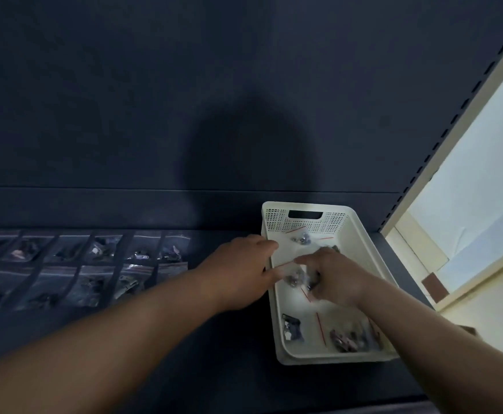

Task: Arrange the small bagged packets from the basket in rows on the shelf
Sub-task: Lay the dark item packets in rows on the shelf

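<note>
A white perforated basket (363, 234) stands on the dark shelf (214, 354) at the right. Several small clear bagged packets with red seal lines lie in it, such as one at the back (301, 239) and one at the front (346, 339). My right hand (334, 279) is inside the basket, fingers curled round a packet (295, 277) in the middle. My left hand (244, 264) rests at the basket's left rim, fingers reaching over it and touching the same packet. Two rows of packets (80, 270) lie on the shelf to the left.
The shelf's dark back panel (184, 100) rises behind. A slotted upright (459, 121) bounds the shelf on the right, with a pale wall and floor beyond. Bare shelf surface lies between the packet rows and the basket, and in front.
</note>
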Action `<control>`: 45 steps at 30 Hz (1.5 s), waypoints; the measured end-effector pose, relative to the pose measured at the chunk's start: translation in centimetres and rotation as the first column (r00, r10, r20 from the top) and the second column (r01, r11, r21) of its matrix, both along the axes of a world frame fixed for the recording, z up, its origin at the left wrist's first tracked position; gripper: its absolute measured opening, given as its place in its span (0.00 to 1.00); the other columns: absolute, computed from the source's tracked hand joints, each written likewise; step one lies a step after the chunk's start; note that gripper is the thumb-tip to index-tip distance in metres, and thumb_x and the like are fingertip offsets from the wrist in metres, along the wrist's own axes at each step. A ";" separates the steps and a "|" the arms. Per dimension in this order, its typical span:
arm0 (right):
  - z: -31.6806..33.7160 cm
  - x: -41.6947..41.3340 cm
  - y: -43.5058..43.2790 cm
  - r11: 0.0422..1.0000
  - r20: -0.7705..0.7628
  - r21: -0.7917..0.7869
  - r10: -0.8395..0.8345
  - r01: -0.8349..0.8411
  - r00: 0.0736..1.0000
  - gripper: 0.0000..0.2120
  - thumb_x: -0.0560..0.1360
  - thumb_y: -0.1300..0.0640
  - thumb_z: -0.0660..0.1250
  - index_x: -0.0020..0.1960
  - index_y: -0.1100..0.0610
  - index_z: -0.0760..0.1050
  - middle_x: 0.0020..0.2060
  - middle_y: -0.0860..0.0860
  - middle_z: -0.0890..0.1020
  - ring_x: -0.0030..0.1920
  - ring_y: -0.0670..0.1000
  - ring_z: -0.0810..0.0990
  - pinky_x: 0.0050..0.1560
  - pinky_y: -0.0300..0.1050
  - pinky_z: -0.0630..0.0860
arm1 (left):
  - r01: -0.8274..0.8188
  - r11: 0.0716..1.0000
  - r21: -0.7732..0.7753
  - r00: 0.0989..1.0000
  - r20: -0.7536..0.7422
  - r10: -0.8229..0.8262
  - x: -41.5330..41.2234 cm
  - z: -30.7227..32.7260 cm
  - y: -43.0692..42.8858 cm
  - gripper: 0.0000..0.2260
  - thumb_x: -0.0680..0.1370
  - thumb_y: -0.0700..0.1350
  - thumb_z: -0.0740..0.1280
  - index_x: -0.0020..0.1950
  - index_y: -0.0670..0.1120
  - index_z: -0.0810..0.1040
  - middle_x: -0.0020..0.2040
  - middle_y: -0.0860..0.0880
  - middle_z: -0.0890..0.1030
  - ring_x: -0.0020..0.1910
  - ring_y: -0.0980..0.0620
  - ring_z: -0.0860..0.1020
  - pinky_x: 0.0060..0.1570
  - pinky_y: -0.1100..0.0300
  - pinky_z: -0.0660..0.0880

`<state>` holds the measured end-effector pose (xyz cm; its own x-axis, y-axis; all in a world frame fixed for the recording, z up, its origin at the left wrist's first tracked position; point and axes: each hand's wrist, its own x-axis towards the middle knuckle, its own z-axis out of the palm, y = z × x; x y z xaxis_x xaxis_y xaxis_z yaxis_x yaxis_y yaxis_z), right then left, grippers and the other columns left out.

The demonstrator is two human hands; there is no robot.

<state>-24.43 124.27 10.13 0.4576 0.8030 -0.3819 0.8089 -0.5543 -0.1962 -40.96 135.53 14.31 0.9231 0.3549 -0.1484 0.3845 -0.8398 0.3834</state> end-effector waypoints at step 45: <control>9.3 -11.2 9.5 0.811 -0.914 0.332 0.152 0.482 0.376 0.09 0.77 0.71 0.58 0.47 0.61 0.73 0.36 0.56 0.78 0.34 0.50 0.75 0.31 0.39 0.75 | -0.197 0.202 -0.959 0.477 0.086 0.875 -9.8 4.3 6.1 0.13 0.73 0.28 0.61 0.36 0.45 0.68 0.35 0.42 0.78 0.33 0.48 0.77 0.38 0.57 0.76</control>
<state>-35.64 133.74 19.39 0.2566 0.9363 -0.2399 -0.1187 -0.2158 -0.9692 -50.80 141.64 18.60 0.4972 0.8138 -0.3010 0.0205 0.3358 0.9417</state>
